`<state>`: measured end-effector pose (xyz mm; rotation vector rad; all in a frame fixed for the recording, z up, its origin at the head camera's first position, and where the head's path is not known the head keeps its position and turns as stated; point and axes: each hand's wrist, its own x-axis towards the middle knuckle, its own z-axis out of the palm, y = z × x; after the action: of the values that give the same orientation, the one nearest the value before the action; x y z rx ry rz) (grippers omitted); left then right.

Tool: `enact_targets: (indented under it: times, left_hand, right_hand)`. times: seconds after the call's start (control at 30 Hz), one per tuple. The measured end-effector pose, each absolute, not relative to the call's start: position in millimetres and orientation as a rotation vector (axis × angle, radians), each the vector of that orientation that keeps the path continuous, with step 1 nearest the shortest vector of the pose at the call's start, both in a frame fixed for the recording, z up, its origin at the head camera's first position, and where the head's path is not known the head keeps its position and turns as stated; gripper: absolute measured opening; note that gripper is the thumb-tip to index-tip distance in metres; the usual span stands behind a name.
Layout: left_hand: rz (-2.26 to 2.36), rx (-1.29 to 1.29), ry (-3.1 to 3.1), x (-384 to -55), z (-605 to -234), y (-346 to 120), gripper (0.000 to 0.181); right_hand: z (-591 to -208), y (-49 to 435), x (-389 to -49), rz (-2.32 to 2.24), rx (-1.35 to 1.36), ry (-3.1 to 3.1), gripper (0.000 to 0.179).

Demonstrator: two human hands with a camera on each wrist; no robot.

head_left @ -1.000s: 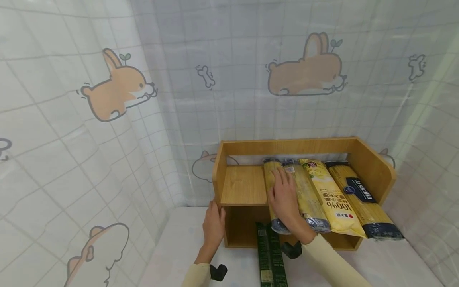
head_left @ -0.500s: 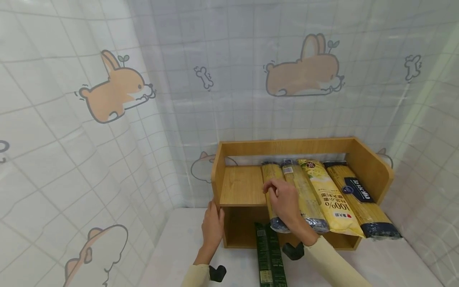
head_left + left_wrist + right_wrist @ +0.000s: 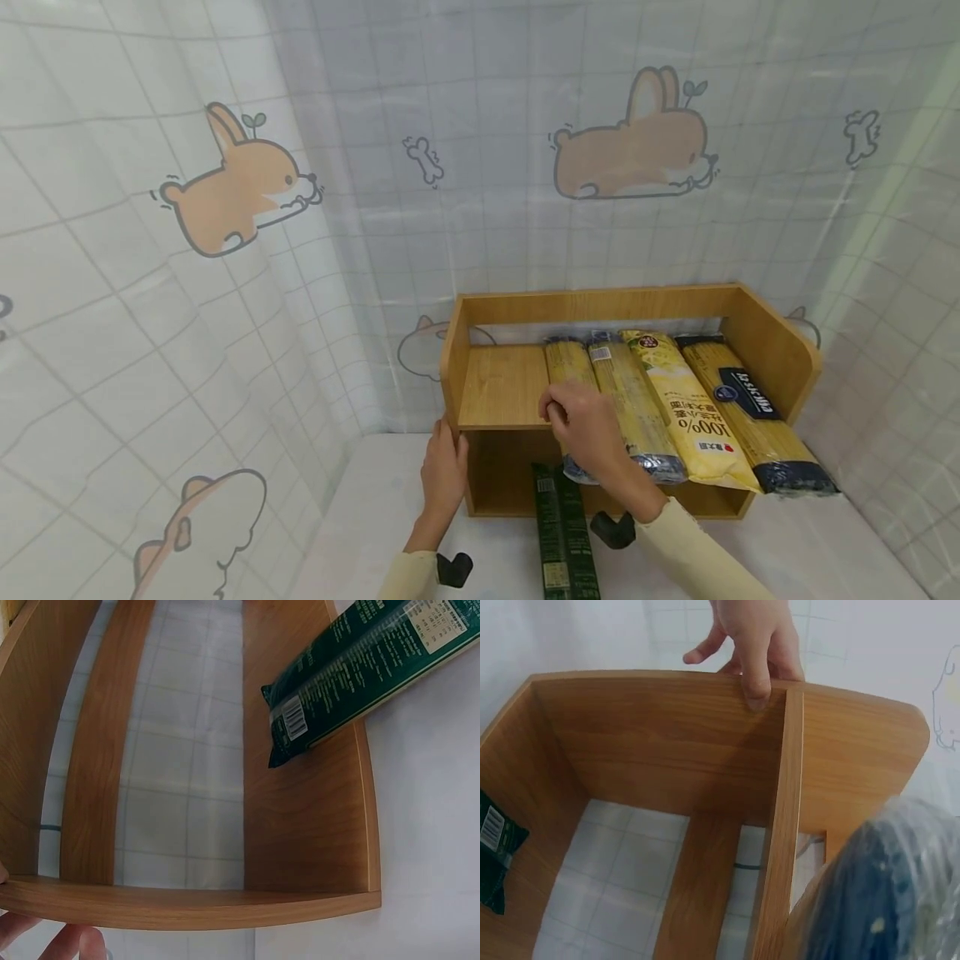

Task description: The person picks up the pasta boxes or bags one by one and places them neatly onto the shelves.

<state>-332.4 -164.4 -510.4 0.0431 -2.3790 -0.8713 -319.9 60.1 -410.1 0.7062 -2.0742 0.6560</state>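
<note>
My left hand (image 3: 444, 471) grips the left side panel of a two-level wooden shelf (image 3: 517, 387). In the right wrist view its thumb lies on the panel's inside, the other fingers outside. My right hand (image 3: 588, 425) is over the front of the leftmost spaghetti pack (image 3: 567, 360) on the upper level, fingers curled, nothing visible in them. Whether it touches the pack is unclear. Beside that pack lie another clear spaghetti pack (image 3: 633, 400), a yellow pasta bag (image 3: 686, 408) and a spaghetti pack with a dark label (image 3: 738, 400). A dark green packet (image 3: 562, 533) leans out of the lower level.
The shelf stands on a white table (image 3: 375, 500) against a curtain (image 3: 480, 242) printed with cartoon dogs. The packs on the upper level stick out past its front edge. Bare board (image 3: 506, 383) shows at the upper left, beside the leftmost pack.
My right hand's fingers, earlier stretched along the leftmost spaghetti pack, have lifted and curled, and the hand has shifted slightly left. My left hand stays on the side panel.
</note>
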Motion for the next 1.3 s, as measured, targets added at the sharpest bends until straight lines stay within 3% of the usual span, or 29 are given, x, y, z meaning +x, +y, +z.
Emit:
enact_targets:
  times: [0.63,0.9,1.3]
  left_hand:
    - [-0.851,0.011,-2.376,-330,-506,-164,0.039]
    - [-0.848,0.017,-2.393,-330,-508,-164,0.037]
    - [-0.842,0.009,-2.367,-332,-509,-164,0.025]
  right_hand:
    - [-414,38,-301,0.446,0.955,-1.866,0.021]
    - [-422,26,-290,0.401,1.054,-1.811,0.047]
    - [-462,17,-280,0.446,1.26,-1.897,0.041]
